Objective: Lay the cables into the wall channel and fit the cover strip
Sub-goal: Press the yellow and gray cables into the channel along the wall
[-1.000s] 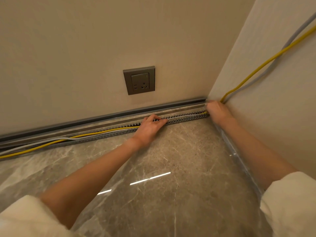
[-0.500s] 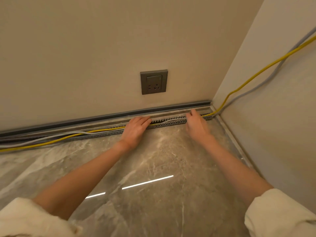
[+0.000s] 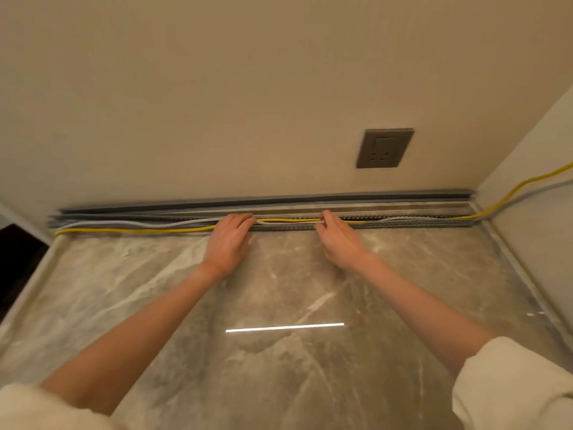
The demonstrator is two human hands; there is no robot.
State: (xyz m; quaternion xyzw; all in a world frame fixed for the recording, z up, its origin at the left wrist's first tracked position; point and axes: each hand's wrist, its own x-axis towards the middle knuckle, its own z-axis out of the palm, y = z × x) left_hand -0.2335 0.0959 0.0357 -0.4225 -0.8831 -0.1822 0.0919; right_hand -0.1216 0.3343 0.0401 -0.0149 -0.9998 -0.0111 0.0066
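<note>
A grey perforated wall channel (image 3: pixel 403 219) runs along the foot of the back wall. A yellow cable (image 3: pixel 139 230) and a grey cable (image 3: pixel 124 224) lie along it; both climb the right wall from the corner. My left hand (image 3: pixel 229 240) rests on the channel left of centre, fingers pressing on the cables. My right hand (image 3: pixel 338 240) sits about a hand's width to the right, fingertips pinching the two cables at the channel. Between the hands the cables run taut and straight. A darker grey strip (image 3: pixel 279 200) lies along the wall just behind the channel.
A grey wall socket (image 3: pixel 384 148) sits above the channel at the right. The polished marble floor (image 3: pixel 279 305) spreads out in front. A side wall (image 3: pixel 533 212) closes the right corner, and a dark opening (image 3: pixel 18 268) lies at the left edge.
Both hands have slid left along the channel, away from the right corner. My view has shifted left with them, so the socket now sits further right.
</note>
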